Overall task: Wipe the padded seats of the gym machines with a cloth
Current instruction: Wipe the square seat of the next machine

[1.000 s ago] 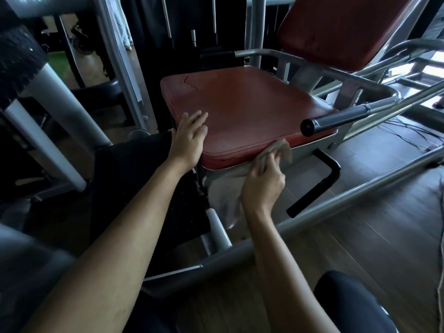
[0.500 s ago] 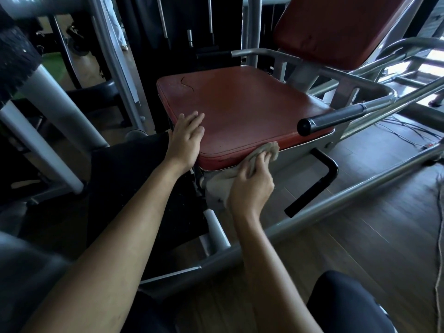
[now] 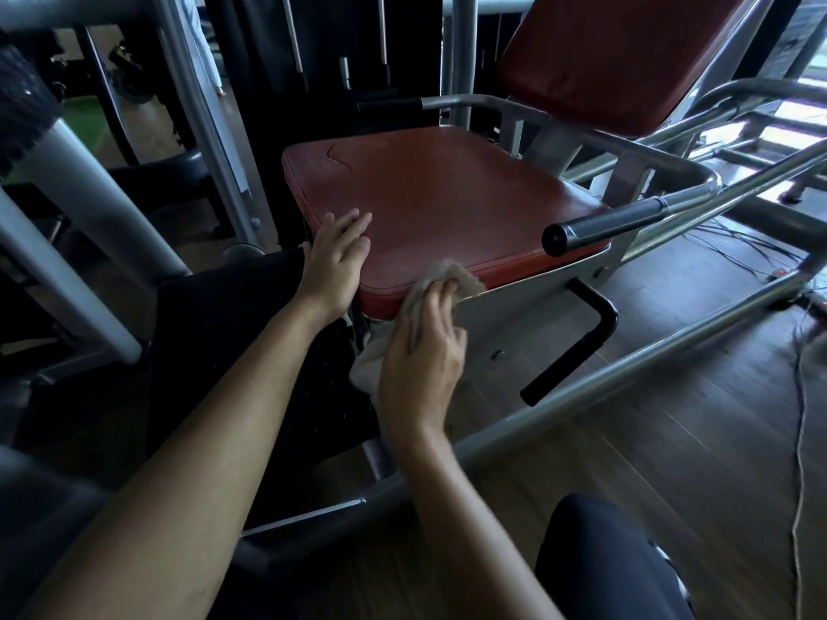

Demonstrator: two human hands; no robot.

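The right hand [image 3: 420, 355] has its fingers curled round a bunched beige cloth [image 3: 452, 275] and presses the wad against the front edge of the red padded seat [image 3: 447, 194], just where the padding meets the grey metal plate [image 3: 514, 315] beneath it. The loose rest of the cloth hangs below the palm. The left hand [image 3: 335, 261] holds nothing: it lies flat, fingers straight, on the seat's near left corner, apparently as a brace.

Further out, a black grip bar [image 3: 599, 223] juts across the seat's right front corner, and a bent black handle [image 3: 577, 346] stands just beside the plate lower down. The red backrest [image 3: 617, 51] tilts up behind the seat. Thin cables [image 3: 801, 396] trail over the wooden floor [image 3: 671, 463] at the right.

The likeliest trouble sits along that seam. A stroke carried to the right would bring the knuckles up against the grip bar, and the hanging tail of cloth could catch on the plate's edge or its bolt heads (both are close under the hand). The patch under the resting left palm would go unwiped unless that hand shifts. A crack line [image 3: 335, 152] near the seat's far left corner could snag the cloth and open further under a hard pass.
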